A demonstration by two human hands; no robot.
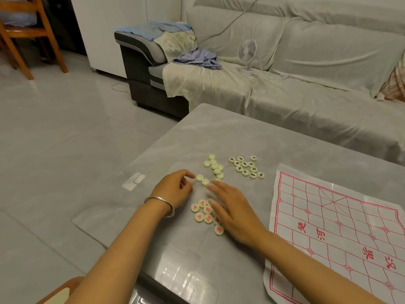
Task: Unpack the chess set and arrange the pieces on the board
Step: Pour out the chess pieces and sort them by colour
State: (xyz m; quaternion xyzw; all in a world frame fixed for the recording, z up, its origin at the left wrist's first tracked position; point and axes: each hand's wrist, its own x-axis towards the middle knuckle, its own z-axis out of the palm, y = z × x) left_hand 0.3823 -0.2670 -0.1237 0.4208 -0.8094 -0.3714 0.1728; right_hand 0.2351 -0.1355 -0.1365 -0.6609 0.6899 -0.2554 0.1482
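Now, left of the board [341,227], the right hand [235,213] lies flat and open on the red pieces [202,212], and the left hand [175,188] curls by a blank piece [199,177], maybe gripping it, I cannot tell.

Subject: 1 person, 2 arms in view.

Left forearm [122,244]: bare from wrist to lower frame edge.

Left wrist: 1 bangle [161,204], silver-coloured metal, slim, plain and smooth, polished enough to catch light. It fits loosely, with its lower edge hanging clear of the wrist.

Left hand [175,189]: bare.

Right forearm [306,260]: bare from wrist to frame edge.

Right hand [234,211]: bare. Thumbnail looks short and plain. Fingertips are blurred, so nail detail there cannot be confirmed.
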